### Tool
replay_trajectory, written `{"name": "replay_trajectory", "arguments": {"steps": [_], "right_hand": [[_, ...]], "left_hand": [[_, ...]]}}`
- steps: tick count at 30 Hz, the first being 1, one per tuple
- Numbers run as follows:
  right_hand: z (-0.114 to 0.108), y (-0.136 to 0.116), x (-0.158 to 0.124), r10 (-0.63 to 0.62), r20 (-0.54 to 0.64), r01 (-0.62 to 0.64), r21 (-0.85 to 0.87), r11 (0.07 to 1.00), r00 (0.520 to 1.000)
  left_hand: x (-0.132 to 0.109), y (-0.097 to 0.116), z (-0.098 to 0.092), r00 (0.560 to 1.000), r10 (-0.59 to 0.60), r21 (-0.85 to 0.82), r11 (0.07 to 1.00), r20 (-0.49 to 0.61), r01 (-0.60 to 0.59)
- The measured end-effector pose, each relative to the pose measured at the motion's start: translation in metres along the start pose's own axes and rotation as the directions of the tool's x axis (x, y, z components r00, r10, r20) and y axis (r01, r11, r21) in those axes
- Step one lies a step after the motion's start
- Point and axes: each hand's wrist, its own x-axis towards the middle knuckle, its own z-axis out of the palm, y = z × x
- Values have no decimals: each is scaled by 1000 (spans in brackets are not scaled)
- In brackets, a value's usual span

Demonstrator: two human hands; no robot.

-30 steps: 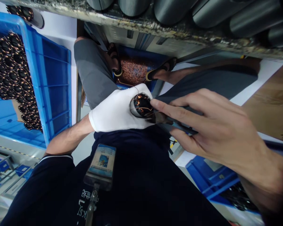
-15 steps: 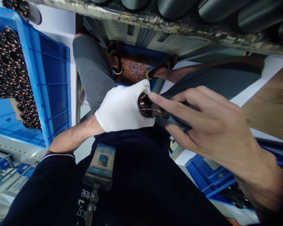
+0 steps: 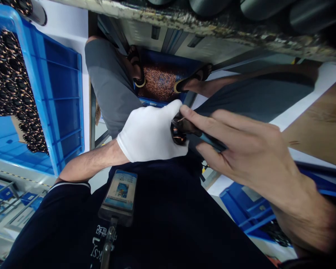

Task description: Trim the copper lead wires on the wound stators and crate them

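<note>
My left hand (image 3: 152, 132), in a white glove, is closed around a small black stator (image 3: 179, 137) with copper wire ends, held above my lap. Most of the stator is hidden inside the glove. Bare, my right hand (image 3: 249, 149) grips a pair of wire cutters (image 3: 212, 142) with dark blue-green handles. Their dark jaws lie against the open end of the stator, where the copper wires show. My right index finger stretches along the tool toward the gloved thumb.
At left stands a blue crate (image 3: 63, 78) with many similar stators (image 3: 12, 86). Between my feet is a blue bin (image 3: 145, 56) with copper wire clippings (image 3: 159, 80). A worn bench edge (image 3: 212, 33) crosses the top. Cardboard (image 3: 319, 123) lies at right, above another blue crate (image 3: 240, 209).
Both hands have shifted slightly, the gloved one a little right and down. The cutters' jaws now cover the upper part of the stator's end, and the stator has tilted.
</note>
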Motion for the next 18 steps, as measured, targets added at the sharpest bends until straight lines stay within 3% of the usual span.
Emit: {"name": "replay_trajectory", "arguments": {"steps": [4,7,10,12,13,14,15,17,18], "right_hand": [[-1,3,-5,73,67,-83,165,983,995],[6,8,-6,114,66,-129,291,948,991],[19,7,-3,106,-8,-95,382,919,994],[28,2,2,111,-100,-58,426,903,989],[31,1,5,136,-126,-68,438,896,983],[34,0,8,171,-122,-97,461,882,978],[35,1,11,208,-98,-133,501,855,973],[36,8,16,258,6,-203,634,746,966],[36,12,19,252,87,-237,712,661,964]], "left_hand": [[0,-9,5,999,-5,-81,997,44,9],[4,-20,10,997,22,-397,918,80,11],[8,-27,18,967,72,-792,590,245,157],[7,-29,25,921,91,-867,383,378,318],[5,-30,28,914,86,-874,339,398,349],[2,-32,30,928,67,-883,340,366,323],[-2,-35,31,963,38,-894,384,267,233],[-10,-44,28,999,14,-813,581,-47,-46],[-14,-49,24,980,76,-697,693,-187,-186]]}}
